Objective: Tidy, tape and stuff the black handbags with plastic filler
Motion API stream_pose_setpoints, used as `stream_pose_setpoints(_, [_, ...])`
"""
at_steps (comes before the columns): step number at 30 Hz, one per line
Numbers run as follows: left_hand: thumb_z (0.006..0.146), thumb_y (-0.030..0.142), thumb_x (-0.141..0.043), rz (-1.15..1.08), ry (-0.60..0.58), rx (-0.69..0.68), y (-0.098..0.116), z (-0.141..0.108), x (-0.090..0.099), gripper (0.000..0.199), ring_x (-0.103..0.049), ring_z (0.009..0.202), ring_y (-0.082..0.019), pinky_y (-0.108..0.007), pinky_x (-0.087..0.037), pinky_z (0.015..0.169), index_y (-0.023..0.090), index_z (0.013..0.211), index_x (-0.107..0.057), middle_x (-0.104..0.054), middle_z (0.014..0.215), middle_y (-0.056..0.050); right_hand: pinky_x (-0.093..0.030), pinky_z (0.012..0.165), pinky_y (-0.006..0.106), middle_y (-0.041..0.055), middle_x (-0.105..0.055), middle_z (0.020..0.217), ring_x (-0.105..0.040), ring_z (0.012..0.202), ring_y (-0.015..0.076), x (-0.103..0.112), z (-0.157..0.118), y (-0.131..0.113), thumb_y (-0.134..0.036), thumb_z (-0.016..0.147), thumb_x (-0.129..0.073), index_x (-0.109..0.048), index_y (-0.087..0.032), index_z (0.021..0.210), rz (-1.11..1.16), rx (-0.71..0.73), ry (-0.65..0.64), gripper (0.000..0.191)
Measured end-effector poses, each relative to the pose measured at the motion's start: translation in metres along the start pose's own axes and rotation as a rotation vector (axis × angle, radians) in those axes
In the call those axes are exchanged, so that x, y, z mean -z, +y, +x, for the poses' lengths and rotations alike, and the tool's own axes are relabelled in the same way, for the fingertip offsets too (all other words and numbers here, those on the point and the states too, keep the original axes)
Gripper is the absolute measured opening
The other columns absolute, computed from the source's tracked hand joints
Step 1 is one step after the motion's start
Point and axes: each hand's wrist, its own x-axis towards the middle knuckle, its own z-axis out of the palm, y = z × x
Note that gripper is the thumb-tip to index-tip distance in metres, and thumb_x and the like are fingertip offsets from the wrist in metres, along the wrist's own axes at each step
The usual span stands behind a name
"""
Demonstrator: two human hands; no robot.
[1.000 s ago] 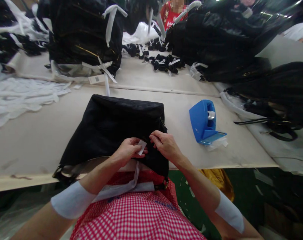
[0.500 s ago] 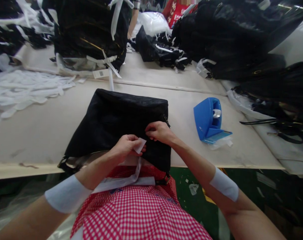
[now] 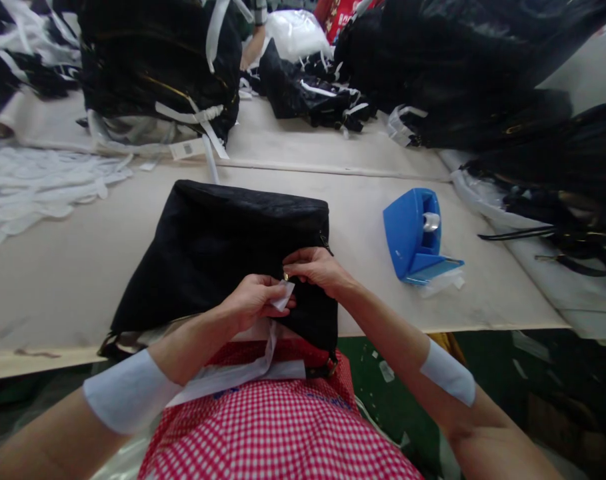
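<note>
A black bag (image 3: 223, 233) lies flat at the table's front edge, partly over my lap. Over its lower right part, my left hand (image 3: 255, 297) is closed on a small white piece of paper (image 3: 283, 297). Close beside it, the fingers of my right hand (image 3: 315, 267) pinch a small gold-coloured metal piece (image 3: 285, 275), perhaps a zipper pull; its far end is hidden by the fingers. A white strip (image 3: 270, 347) hangs from the bag's front edge below my left hand.
A blue tape dispenser (image 3: 407, 233) stands to the right. Black bags with white wrapping (image 3: 157, 67) are piled at the back. White strips (image 3: 43, 183) lie in a heap at left. Another person's arm (image 3: 253, 47) shows at the far side.
My right hand has shifted slightly, and the gold-coloured metal piece now shows at its fingertips. My left hand still holds the white paper. The view has moved a little.
</note>
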Motion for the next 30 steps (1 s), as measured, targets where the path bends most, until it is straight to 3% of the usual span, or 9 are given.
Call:
stream_pose_setpoints(24, [0.096, 0.008, -0.052, -0.048, -0.013, 0.053, 0.0032, 0.0026, -0.0054, 0.015, -0.075, 0.07, -0.019, -0.023, -0.062, 0.057, 0.006, 0.091, -0.066, -0.074, 0.081, -0.014, -0.035, 0.046, 0.02, -0.0023, -0.064, 0.063, -0.044, 0.049, 0.006, 0.0033, 0.0019, 0.009, -0.017, 0.065, -0.074, -0.074, -0.014, 0.086, 0.006, 0.022, -0.027, 0.021])
stream_pose_setpoints(30, [0.091, 0.007, -0.062, -0.033, 0.009, 0.016, -0.0004, -0.0022, -0.0055, 0.006, -0.073, 0.067, -0.018, -0.023, -0.061, 0.053, 0.008, 0.086, -0.065, -0.072, 0.079, -0.012, -0.036, 0.046, 0.02, -0.001, -0.067, 0.064, -0.045, 0.048, 0.006, 0.0025, 0.0026, 0.0077, -0.017, 0.064, -0.074, -0.073, -0.014, 0.082, 0.037, 0.007, -0.021, 0.018])
